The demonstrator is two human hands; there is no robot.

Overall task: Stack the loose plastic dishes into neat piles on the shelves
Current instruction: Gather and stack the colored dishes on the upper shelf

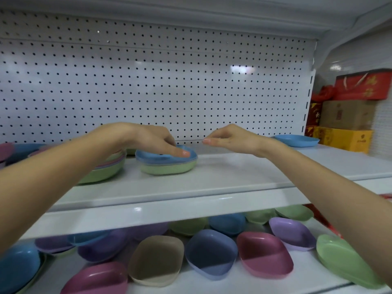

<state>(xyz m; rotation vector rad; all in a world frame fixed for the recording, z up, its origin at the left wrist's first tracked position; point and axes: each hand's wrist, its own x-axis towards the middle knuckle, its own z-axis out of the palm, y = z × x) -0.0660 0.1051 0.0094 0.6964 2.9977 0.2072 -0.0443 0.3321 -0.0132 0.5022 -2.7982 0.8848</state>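
Short stack of rounded plastic dishes (pixel 167 164), blue over green, sits mid upper shelf (pixel 233 172); my left hand (pixel 152 137) presses it with straight fingers (pixel 182 153), my right hand (pixel 231 139) hovers loosely curled, empty, at its three o'clock; I'd square rims before releasing.

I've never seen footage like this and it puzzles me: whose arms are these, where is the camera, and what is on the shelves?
There is no machine here. A person wears a wide-angle camera on the head, so both bare arms appear reaching forward from the bottom of the picture. The left hand rests its fingers on the blue dish that tops a small pile on the upper shelf. The right hand hangs above that shelf, fingers loosely curled, holding nothing. Another pile stands to the left of the small one, and a single blue dish lies far to the right. On the lower shelf, loose dishes of many colours lie unstacked.
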